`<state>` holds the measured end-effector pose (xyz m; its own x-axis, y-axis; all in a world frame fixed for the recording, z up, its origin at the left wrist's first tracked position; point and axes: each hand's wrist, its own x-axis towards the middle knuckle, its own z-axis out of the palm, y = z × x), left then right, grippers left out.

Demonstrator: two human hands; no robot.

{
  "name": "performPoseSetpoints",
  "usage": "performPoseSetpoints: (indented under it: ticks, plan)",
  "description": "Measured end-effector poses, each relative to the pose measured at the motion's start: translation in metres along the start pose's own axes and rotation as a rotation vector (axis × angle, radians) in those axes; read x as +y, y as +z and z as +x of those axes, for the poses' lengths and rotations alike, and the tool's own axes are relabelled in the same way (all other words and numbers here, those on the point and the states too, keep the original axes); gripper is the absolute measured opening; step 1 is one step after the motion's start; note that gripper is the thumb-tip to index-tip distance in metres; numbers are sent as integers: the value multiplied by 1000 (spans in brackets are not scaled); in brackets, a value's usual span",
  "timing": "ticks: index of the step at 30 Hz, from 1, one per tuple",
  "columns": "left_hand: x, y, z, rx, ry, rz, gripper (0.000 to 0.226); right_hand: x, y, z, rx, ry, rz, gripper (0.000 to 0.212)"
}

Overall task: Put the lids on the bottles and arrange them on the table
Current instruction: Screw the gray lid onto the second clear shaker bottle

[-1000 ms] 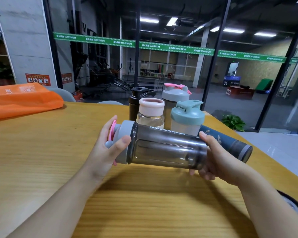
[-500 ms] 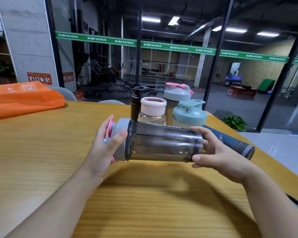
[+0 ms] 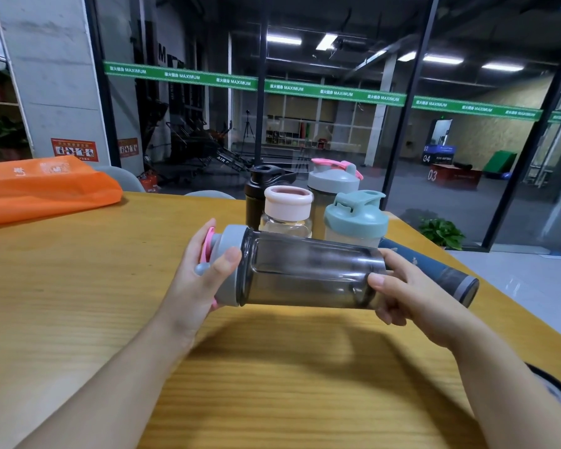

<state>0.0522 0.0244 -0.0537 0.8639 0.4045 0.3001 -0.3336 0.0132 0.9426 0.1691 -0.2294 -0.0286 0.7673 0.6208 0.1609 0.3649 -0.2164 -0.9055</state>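
I hold a smoky grey shaker bottle (image 3: 308, 272) sideways above the wooden table (image 3: 78, 303). My left hand (image 3: 198, 280) wraps its grey lid with pink cap (image 3: 225, 268). My right hand (image 3: 402, 293) grips the bottle's base. Behind it stand several lidded bottles: a black one (image 3: 259, 192), a clear one with a pale pink lid (image 3: 288, 207), a grey-lidded one with a pink flap (image 3: 332, 181), and a teal-lidded one (image 3: 357, 218). A dark blue flask (image 3: 434, 270) lies on its side at the right, partly hidden by my right hand.
An orange bag (image 3: 42, 189) lies at the table's far left. A dark round object (image 3: 554, 390) shows at the right edge, off the table. Glass walls stand beyond the table's far edge, with a potted plant (image 3: 441, 233) on the floor.
The bottle has risen slightly and turned in my hands. My right hand shifted its fingers around the base; my left hand stayed on the lid.
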Motion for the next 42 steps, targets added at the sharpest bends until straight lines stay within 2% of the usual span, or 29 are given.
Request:
performPoseSetpoints:
  ticks: [6,16,20,23,27,31,34,39,42]
  plan:
    - [-1,2,0,-15,27,16,70,5,6,4,-1,147,-5,74]
    - [-2,5,-1,-32,42,19,74,3,6,2,-54,252,-16,79]
    - [-1,3,-1,-20,46,32,75,6,8,5,-20,220,10,75]
    - [-2,0,0,-11,47,24,68,9,10,8,11,223,60,82]
    - [-4,-2,2,21,42,27,63,4,10,5,-56,99,136,68]
    - [-4,-4,4,63,-7,-20,57,3,6,1,-52,-19,114,85]
    - [-4,-5,3,81,-42,-26,54,2,7,1,-49,-46,107,87]
    - [-5,-3,4,83,-72,-66,60,1,7,0,36,-85,-24,78]
    - [-7,-3,5,66,-70,-85,75,0,7,-1,48,-100,-51,71]
